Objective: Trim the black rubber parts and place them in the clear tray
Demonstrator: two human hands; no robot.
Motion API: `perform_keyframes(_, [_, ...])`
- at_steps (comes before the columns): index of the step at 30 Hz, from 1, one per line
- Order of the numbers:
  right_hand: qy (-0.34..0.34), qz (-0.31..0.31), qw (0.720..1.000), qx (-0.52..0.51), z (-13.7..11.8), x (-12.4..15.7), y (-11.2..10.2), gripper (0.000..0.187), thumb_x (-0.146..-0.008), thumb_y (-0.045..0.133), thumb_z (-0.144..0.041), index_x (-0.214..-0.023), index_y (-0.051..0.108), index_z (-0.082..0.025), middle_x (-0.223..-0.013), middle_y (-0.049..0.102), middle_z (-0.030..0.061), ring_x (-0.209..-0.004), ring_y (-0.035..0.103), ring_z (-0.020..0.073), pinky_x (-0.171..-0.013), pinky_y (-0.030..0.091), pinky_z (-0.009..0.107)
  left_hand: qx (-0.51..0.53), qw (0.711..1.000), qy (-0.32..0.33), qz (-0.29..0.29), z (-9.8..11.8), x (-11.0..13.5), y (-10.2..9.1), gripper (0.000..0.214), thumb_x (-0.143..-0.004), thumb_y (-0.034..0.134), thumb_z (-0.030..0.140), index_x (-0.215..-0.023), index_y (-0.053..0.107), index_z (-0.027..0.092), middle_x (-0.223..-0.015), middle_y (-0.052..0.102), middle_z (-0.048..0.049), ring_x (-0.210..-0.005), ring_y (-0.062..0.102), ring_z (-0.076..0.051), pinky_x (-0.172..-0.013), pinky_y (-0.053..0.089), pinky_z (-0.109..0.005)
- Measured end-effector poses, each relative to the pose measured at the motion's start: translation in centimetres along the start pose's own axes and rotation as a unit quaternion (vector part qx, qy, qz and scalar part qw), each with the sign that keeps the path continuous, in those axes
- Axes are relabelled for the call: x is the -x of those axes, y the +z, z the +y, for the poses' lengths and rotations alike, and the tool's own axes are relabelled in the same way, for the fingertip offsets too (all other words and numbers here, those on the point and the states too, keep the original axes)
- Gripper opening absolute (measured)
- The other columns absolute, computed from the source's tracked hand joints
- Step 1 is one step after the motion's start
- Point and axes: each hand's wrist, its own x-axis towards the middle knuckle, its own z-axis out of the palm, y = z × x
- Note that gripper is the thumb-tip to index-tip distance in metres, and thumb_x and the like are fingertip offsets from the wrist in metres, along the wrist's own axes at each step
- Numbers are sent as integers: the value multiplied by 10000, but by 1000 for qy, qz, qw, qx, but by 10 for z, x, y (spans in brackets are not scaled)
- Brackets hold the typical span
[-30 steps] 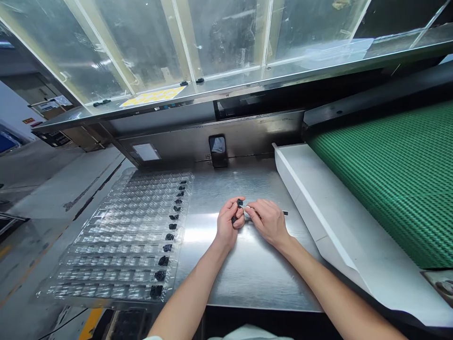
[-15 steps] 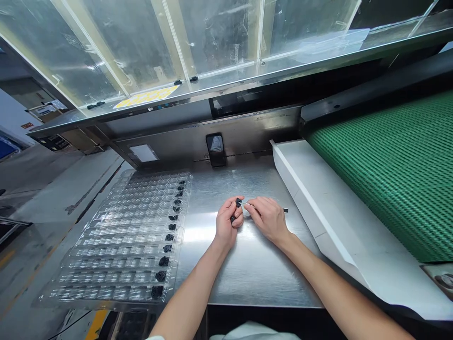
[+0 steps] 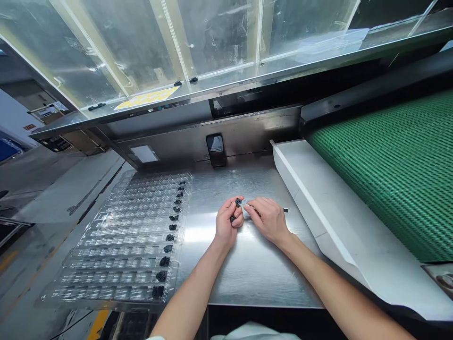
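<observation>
My left hand (image 3: 228, 222) is closed around small black parts (image 3: 238, 204), one pinched between thumb and forefinger, above the steel worktable (image 3: 247, 269). My right hand (image 3: 269, 218) is closed in a pinch on a thin tool (image 3: 285, 210) whose dark end sticks out to the right and whose tip meets the black part. Both hands touch at the fingertips. To the left lies a clear plastic tray (image 3: 116, 245) with many pockets; its right-hand column holds several black parts (image 3: 163, 261).
A white chute (image 3: 318, 212) borders the table on the right, with a green conveyor belt (image 3: 396, 165) beyond it. A small dark device (image 3: 216, 149) stands at the back wall. Clear guard panels (image 3: 212, 38) hang overhead. The floor drops away left of the tray.
The hands have stayed together in nearly the same place; only the camera view shifted slightly.
</observation>
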Motion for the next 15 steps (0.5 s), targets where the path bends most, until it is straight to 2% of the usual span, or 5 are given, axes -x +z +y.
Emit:
perform_keyframes(10, [19,31,999,-7,-1,-2,-4,332,-1130,496,-357,-893,652,-184,-746,608,20,-691,521,162,-703,311,331,15,1000,2,12,1,-4,-3,424,-827,816,382,-1128,673,120,-623,393,83,-416,237,-15,-462,120,-207])
perform_keyframes(15, [7,9,1000,-7,-6,-2,-3,366,-1138,468,-360,-894,670,-177,-748,610,27,-698,520,162,-710,311,324,15,1000,2,8,1,-3,-1,457,-796,845,392,-1125,680,121,-605,399,88,-412,241,-16,-462,124,-202])
